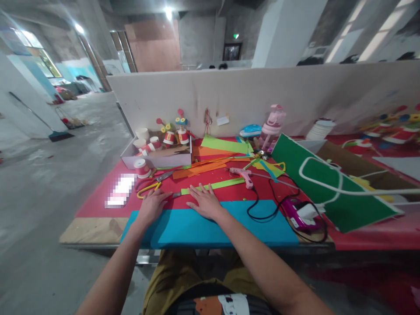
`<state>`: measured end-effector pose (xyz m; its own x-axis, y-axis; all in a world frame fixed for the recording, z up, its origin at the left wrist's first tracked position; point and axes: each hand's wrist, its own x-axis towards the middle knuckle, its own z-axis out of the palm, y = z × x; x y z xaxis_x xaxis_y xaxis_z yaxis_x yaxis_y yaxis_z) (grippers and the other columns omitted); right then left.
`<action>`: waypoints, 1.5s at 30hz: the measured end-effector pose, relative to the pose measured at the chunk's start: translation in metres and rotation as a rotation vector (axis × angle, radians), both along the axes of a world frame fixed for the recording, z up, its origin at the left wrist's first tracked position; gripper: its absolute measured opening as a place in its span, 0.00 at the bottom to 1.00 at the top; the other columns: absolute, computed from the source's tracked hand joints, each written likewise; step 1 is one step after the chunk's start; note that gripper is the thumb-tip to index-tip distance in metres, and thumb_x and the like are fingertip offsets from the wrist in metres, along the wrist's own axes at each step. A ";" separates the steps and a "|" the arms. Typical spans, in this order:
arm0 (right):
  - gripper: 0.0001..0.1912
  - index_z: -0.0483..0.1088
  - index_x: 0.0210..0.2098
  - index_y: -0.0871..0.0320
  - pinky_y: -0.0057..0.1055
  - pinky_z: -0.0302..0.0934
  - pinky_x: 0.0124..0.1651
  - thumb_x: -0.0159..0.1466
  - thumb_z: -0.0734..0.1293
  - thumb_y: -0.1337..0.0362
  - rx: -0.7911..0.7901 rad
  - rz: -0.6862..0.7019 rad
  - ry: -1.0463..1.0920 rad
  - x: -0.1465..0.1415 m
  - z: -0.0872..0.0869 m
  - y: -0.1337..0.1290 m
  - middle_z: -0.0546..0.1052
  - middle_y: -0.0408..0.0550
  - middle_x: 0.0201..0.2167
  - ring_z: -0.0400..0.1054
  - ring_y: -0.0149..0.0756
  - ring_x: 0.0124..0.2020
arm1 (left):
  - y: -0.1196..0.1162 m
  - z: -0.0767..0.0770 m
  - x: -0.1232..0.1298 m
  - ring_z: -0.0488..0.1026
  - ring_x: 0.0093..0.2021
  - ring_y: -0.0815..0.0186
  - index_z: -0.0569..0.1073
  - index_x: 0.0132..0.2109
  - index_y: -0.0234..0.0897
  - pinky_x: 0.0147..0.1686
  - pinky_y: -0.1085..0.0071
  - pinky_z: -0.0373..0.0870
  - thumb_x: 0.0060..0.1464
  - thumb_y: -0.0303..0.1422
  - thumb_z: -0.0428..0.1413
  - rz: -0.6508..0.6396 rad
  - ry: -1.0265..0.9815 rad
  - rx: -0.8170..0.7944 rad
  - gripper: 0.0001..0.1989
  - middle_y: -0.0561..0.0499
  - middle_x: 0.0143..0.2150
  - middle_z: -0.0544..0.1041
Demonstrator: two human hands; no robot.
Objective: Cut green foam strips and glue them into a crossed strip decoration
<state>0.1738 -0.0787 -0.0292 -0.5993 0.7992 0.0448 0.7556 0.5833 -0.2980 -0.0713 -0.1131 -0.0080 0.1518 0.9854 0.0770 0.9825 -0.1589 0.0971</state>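
My left hand (152, 204) rests low over the front left of the red table covering (101, 197), at the near side of the yellow-handled scissors (149, 190). Its fingers stretch to the right, towards a short grey flat piece (176, 194) whose kind I cannot make out. My right hand (206, 202) lies flat with fingers spread, the fingertips on a long light-green paper strip (226, 184). Beneath both wrists is a large blue sheet (210, 229) along the table's front edge. A pink hot glue gun (244, 175) lies at the strip's right end.
Behind are orange paper strips (203, 168), green paper (223, 143) and a box (157, 161) of paper cups and figures. A paper cup (142, 168) stands left. At right are a purple power block (300, 214) with cables and a tilted green board (328, 188).
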 end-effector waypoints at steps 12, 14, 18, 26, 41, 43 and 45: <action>0.37 0.43 0.67 0.47 0.55 0.24 0.66 0.64 0.44 0.39 -0.005 -0.019 -0.015 -0.002 0.001 -0.001 0.46 0.41 0.69 0.35 0.49 0.69 | -0.015 0.000 0.009 0.64 0.50 0.54 0.70 0.57 0.50 0.44 0.60 0.61 0.60 0.30 0.44 0.023 0.080 0.069 0.21 0.44 0.49 0.71; 0.37 0.43 0.67 0.47 0.55 0.24 0.66 0.64 0.44 0.39 0.002 -0.018 -0.007 -0.002 0.001 -0.001 0.46 0.41 0.69 0.35 0.50 0.69 | -0.014 -0.001 0.009 0.64 0.50 0.54 0.70 0.57 0.50 0.44 0.60 0.60 0.60 0.30 0.44 0.023 0.077 0.074 0.21 0.44 0.49 0.71; 0.37 0.42 0.67 0.47 0.56 0.24 0.66 0.64 0.43 0.38 0.006 -0.018 -0.016 0.000 0.000 0.000 0.46 0.41 0.69 0.34 0.50 0.69 | -0.015 0.000 0.013 0.63 0.51 0.54 0.70 0.58 0.48 0.45 0.60 0.60 0.61 0.31 0.43 0.022 0.088 0.067 0.21 0.43 0.50 0.71; 0.37 0.44 0.67 0.50 0.51 0.27 0.67 0.64 0.42 0.40 0.007 -0.088 0.003 -0.019 -0.004 -0.004 0.47 0.39 0.69 0.33 0.49 0.69 | -0.012 0.001 0.010 0.64 0.50 0.54 0.69 0.58 0.48 0.44 0.61 0.60 0.61 0.32 0.43 0.048 0.118 0.088 0.21 0.43 0.50 0.71; 0.30 0.49 0.65 0.42 0.49 0.28 0.68 0.67 0.45 0.44 -0.040 0.208 0.037 0.037 -0.005 0.043 0.49 0.34 0.68 0.35 0.43 0.69 | 0.003 -0.006 -0.005 0.64 0.50 0.54 0.70 0.57 0.49 0.44 0.60 0.60 0.59 0.30 0.45 -0.004 0.068 0.099 0.21 0.43 0.49 0.71; 0.30 0.48 0.65 0.42 0.49 0.27 0.68 0.67 0.44 0.43 -0.042 0.199 0.029 0.035 -0.007 0.041 0.49 0.34 0.68 0.34 0.43 0.70 | 0.002 -0.005 -0.003 0.64 0.49 0.54 0.70 0.58 0.48 0.43 0.61 0.60 0.59 0.29 0.45 -0.005 0.070 0.088 0.22 0.43 0.49 0.71; 0.31 0.47 0.65 0.42 0.48 0.26 0.68 0.66 0.44 0.42 -0.046 0.198 0.023 0.033 -0.007 0.040 0.48 0.34 0.68 0.34 0.43 0.70 | 0.002 -0.004 -0.003 0.64 0.49 0.54 0.69 0.58 0.49 0.42 0.62 0.59 0.59 0.29 0.44 -0.007 0.070 0.072 0.22 0.43 0.49 0.70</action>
